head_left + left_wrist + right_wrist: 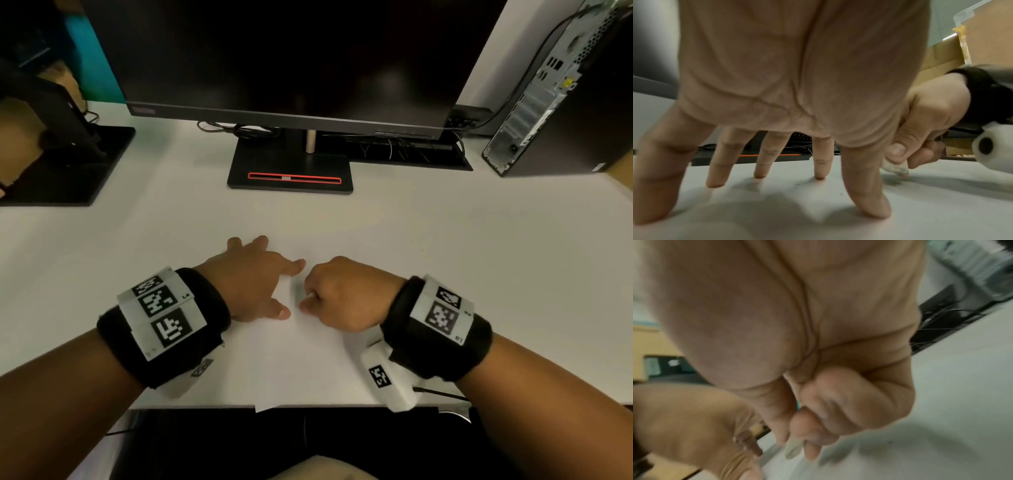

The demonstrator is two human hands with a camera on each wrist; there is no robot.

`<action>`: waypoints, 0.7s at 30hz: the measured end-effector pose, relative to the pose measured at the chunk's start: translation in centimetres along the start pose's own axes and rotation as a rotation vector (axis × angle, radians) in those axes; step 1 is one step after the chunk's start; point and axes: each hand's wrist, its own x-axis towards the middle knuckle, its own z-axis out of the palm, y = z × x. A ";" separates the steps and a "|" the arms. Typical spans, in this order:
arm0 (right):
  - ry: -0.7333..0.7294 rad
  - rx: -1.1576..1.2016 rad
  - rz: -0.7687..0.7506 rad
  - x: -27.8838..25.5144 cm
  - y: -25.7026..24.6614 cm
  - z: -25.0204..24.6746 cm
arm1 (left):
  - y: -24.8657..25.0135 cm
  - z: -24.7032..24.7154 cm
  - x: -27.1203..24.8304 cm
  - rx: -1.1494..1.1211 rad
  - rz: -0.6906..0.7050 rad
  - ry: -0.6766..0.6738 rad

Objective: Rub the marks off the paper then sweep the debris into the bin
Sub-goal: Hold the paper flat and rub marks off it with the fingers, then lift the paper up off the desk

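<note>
A white sheet of paper (294, 356) lies on the white desk, its near corner hanging over the front edge. My left hand (255, 281) presses on it with straight, spread fingers (820, 168). Just to its right, my right hand (337, 296) pinches a small whitish eraser (895, 168) between thumb and fingertips, its grey-smudged end on the paper. The same eraser (792, 449) pokes out below the curled fingers in the right wrist view. Faint grey smudges (893, 182) mark the paper under it. No bin is in view.
A dark monitor (291, 58) on a black stand (291, 171) sits behind the paper. A computer tower (561, 102) stands at the back right and another black stand (65, 161) at the back left. A thin dark pen (440, 393) lies near the front edge under my right wrist.
</note>
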 end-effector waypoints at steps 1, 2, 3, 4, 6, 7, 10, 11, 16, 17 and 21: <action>-0.007 -0.022 0.013 0.2 0.3 -0.2 | 0.0 0.0 0.0 0.002 -0.003 -0.005; -0.001 -0.031 0.044 0.2 1.0 -0.5 | 0.1 -0.1 -0.1 0.001 -0.006 -0.007; 0.018 -0.030 0.086 0.0 2.0 -0.9 | 0.1 -0.2 -0.2 0.001 -0.009 -0.008; 0.047 -0.023 0.132 -0.2 3.1 -1.3 | 0.2 -0.2 -0.2 0.004 -0.009 -0.009; 0.107 -0.019 0.192 -0.8 4.4 -1.8 | 0.2 -0.2 -0.3 0.005 -0.004 -0.008; 0.116 -0.024 0.182 -0.8 4.3 -1.7 | 0.2 -0.2 -0.3 0.001 -0.002 -0.006; 0.050 -0.028 0.041 -0.8 2.2 -0.4 | 0.1 -0.1 -0.2 -0.010 -0.003 0.005; 0.026 -0.011 0.020 -0.9 1.8 -0.1 | 0.1 0.0 -0.2 -0.013 -0.009 0.008; 0.121 -0.007 0.198 -1.8 6.0 -1.8 | 0.1 0.1 0.2 0.036 -0.042 0.090; 0.161 0.031 0.237 -2.3 7.0 -2.1 | 0.1 0.1 0.3 0.052 -0.038 0.104; 0.347 0.291 0.316 -3.7 10.4 -1.9 | 0.1 -0.6 0.5 -0.060 0.001 0.112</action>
